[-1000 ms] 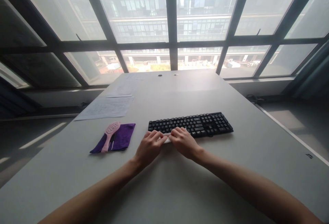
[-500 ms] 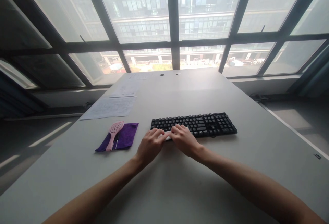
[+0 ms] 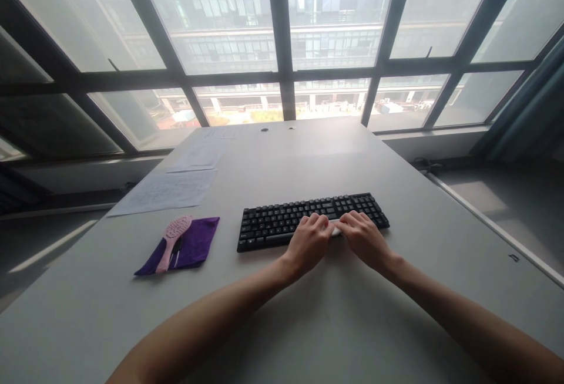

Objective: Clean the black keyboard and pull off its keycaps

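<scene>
A black keyboard [image 3: 273,224] lies on the white desk, and both hands are over the right half of its front edge. My left hand [image 3: 311,236] is closed on a small white folded piece, perhaps a cloth or wipe [image 3: 336,229], pressing it on the keys. From the other side, my right hand [image 3: 366,234] grips the same white piece, thumbs nearly meeting. Most of the piece is hidden under the fingers. To the left, a pink hairbrush [image 3: 174,235] rests on a purple cloth [image 3: 198,242], with slim dark and metallic items [image 3: 176,253] beside its handle.
Printed paper sheets [image 3: 165,190] lie along the left side of the desk [image 3: 282,167]. Two small round fittings [image 3: 264,130] sit near its far edge. Behind stands a large framed window [image 3: 286,90]. A curtain [image 3: 520,102] hangs at the right.
Both hands have slid right along the keyboard with the white cloth, from its middle toward the number pad. The view has turned slightly right.
</scene>
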{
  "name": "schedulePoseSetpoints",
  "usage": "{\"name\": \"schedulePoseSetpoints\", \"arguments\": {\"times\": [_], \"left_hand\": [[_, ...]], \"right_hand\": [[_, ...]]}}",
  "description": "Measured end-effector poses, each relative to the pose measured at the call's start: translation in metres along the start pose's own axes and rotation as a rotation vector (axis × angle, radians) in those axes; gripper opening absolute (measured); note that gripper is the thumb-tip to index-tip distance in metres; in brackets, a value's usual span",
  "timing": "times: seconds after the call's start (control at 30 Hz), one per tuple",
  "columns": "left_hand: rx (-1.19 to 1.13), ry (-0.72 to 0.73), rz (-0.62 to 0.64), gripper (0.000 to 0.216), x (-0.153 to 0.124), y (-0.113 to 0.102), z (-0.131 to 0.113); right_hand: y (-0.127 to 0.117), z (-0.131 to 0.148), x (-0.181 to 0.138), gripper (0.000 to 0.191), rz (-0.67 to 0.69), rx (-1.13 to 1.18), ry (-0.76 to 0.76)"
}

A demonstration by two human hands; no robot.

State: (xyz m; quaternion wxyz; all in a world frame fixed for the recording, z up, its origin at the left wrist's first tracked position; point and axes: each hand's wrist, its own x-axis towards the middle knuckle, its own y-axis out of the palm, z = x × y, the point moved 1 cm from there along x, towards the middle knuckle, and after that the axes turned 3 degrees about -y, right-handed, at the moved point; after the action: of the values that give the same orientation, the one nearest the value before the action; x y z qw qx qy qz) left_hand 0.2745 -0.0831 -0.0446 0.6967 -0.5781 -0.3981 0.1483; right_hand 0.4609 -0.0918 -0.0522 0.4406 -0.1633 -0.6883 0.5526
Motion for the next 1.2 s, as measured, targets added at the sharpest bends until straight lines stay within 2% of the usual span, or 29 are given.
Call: {"name": "schedulePoseSetpoints", "arguments": {"times": [0.2, 0.4, 0.57, 0.93, 1.07, 1.2], "left_hand": [[0.02, 0.029, 0.009, 0.019, 0.003, 0.005, -0.001], [0.05, 0.02, 0.013, 0.024, -0.017, -0.005, 0.015], [0.073, -0.038, 0.002, 0.029, -0.048, -0.021, 0.039], [0.136, -0.236, -0.039, 0.031, -0.132, -0.053, 0.096], [0.152, -0.283, -0.057, 0.031, -0.15, -0.061, 0.108], [0.153, -0.292, -0.064, 0.03, -0.152, -0.062, 0.108]], "right_hand": [[0.001, -0.001, -0.004, 0.021, -0.001, 0.032, 0.029], [0.007, 0.016, 0.009, 0.022, -0.019, 0.075, -0.029], [0.018, 0.044, 0.031, 0.024, -0.014, 0.073, -0.111], [0.037, 0.132, 0.096, 0.02, 0.048, 0.067, -0.276], [0.041, 0.152, 0.111, 0.02, 0.049, 0.075, -0.311], [0.042, 0.155, 0.112, 0.021, 0.062, 0.08, -0.336]]}}
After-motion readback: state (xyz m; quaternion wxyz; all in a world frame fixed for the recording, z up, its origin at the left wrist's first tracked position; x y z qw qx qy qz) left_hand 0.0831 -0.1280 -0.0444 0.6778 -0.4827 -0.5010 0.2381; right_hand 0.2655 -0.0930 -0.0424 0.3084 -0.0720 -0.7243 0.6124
